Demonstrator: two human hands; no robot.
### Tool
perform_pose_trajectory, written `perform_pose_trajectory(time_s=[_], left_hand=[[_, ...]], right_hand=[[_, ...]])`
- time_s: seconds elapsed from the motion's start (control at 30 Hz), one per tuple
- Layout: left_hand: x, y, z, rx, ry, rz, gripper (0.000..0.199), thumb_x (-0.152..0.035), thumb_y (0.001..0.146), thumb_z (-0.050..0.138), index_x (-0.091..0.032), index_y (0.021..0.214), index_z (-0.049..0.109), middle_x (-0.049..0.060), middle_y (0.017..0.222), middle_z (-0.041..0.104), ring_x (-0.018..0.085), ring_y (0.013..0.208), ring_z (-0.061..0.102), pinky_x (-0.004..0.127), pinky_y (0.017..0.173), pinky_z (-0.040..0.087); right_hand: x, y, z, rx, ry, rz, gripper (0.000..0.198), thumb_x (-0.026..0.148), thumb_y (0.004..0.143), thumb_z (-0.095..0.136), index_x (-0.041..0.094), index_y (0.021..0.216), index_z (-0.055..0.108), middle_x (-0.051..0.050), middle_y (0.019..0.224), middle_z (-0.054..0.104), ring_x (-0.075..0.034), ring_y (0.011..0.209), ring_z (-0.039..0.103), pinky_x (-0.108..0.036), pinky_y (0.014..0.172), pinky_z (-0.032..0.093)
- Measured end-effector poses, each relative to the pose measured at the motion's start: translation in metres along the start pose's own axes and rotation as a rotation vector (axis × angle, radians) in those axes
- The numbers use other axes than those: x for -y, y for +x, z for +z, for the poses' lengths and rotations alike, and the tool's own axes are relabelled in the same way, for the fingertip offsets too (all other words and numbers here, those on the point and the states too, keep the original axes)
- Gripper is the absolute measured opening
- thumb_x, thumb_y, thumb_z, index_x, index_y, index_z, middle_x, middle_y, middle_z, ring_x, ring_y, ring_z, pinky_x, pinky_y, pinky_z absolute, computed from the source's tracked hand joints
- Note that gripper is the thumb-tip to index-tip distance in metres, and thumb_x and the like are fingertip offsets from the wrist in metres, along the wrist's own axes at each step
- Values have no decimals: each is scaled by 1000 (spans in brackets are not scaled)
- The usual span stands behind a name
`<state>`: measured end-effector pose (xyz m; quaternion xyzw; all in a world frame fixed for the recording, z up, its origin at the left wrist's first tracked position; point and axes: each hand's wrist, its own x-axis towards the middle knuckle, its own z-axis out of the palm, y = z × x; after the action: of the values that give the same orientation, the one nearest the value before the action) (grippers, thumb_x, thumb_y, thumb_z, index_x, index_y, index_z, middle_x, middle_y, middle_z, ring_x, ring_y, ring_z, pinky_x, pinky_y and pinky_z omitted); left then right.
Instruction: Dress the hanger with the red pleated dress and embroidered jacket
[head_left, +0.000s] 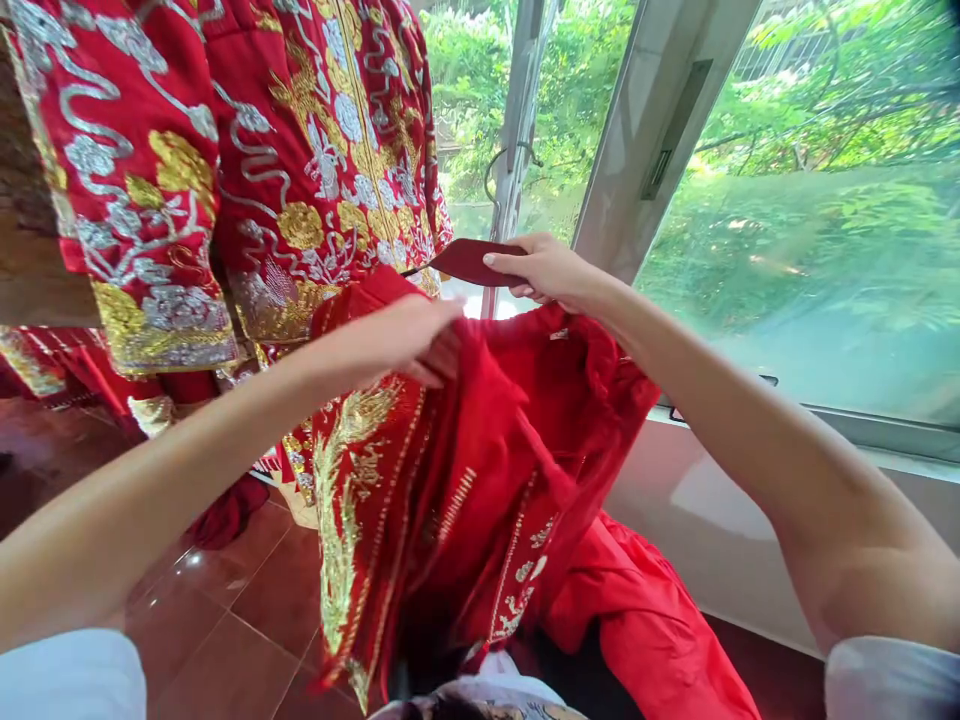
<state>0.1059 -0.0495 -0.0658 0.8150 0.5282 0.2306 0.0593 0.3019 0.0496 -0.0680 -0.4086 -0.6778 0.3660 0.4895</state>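
Observation:
My right hand [536,270] is closed on a dark red clothes hanger [469,261], thumb on top. Below that hand hangs a red embroidered skirt [495,440] with a gathered waistband, which the same hand's lower fingers are close to. At the skirt's upper left edge, my left hand [431,335] curls its fingers over the cloth, slightly blurred. Gold embroidery runs down the skirt's left panel, and its opening faces me on the right. A plain red cloth [645,610] lies below it to the right.
Red jackets [330,130] with gold and silver embroidery hang close at the left. Tall windows [810,220] stand ahead and right, above a white wall [712,510]. Dark red tiles [232,650] cover the floor, where a dark red cloth [229,510] lies.

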Motion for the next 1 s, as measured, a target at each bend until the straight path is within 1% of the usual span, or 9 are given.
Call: perform_pose_trajectory(time_s=[0.07, 0.13, 0.2, 0.23, 0.4, 0.53, 0.63, 0.8, 1.0], left_hand=[[3, -5, 12, 42, -27, 12, 51, -42, 94, 26, -15, 89, 69, 12, 75, 70, 20, 72, 66, 34, 67, 52], [20, -8, 8, -151, 97, 37, 43, -42, 92, 34, -16, 89, 68, 12, 84, 70, 21, 79, 65, 35, 77, 51], [45, -7, -4, -385, 292, 55, 37, -41, 89, 41, -16, 101, 65, 14, 103, 67, 24, 98, 61, 38, 89, 46], [57, -6, -9, -428, 358, 59, 38, -42, 88, 43, -16, 109, 63, 14, 111, 65, 26, 105, 58, 38, 93, 44], [101, 11, -14, -275, 231, 98, 51, -46, 90, 41, -11, 123, 58, 14, 118, 65, 24, 105, 59, 36, 93, 44], [116, 26, -5, -346, -38, 120, 45, -47, 84, 51, -13, 107, 70, 9, 108, 71, 24, 93, 63, 34, 86, 47], [124, 37, -1, -428, -252, 48, 45, -49, 75, 59, -14, 100, 73, 9, 102, 73, 24, 89, 63, 33, 81, 48], [127, 46, -8, -453, -502, -14, 37, -46, 64, 69, -16, 85, 75, 9, 88, 74, 22, 78, 61, 33, 73, 49], [114, 59, -21, -376, -419, 88, 24, -40, 73, 63, -18, 75, 73, 8, 78, 70, 19, 70, 58, 32, 65, 45]], right_hand=[[1, -2, -1, 25, 4, 1, 16, 27, 75, 75, 15, 77, 65, 7, 41, 36, -2, 33, 28, -14, 30, 10], [1, -2, -3, 45, 50, 5, 15, 26, 74, 76, 15, 75, 66, 7, 39, 36, -1, 32, 28, -13, 29, 10], [1, -2, -4, 49, 107, 11, 16, 25, 70, 79, 15, 72, 67, 7, 39, 37, -1, 32, 29, -13, 28, 10], [0, -1, -4, 50, 115, 9, 17, 26, 69, 80, 15, 72, 67, 7, 39, 38, -2, 32, 29, -13, 28, 10], [0, 1, -5, 63, -27, -2, 21, 34, 72, 77, 16, 76, 66, 6, 41, 37, -2, 34, 27, -14, 28, 11], [7, 1, -5, 62, -104, 69, 27, 40, 73, 75, 16, 82, 66, 5, 42, 37, -2, 35, 22, -16, 31, 9], [16, -3, -5, 99, -195, 90, 28, 40, 78, 71, 15, 88, 64, 5, 43, 38, -3, 36, 23, -18, 33, 10], [27, -10, -7, 209, -288, 112, 27, 40, 83, 64, 16, 95, 59, 7, 44, 34, -4, 38, 23, -21, 38, 12], [24, -6, -6, 262, -377, 71, 31, 44, 89, 54, 16, 102, 58, 7, 47, 33, -6, 40, 23, -23, 41, 15]])
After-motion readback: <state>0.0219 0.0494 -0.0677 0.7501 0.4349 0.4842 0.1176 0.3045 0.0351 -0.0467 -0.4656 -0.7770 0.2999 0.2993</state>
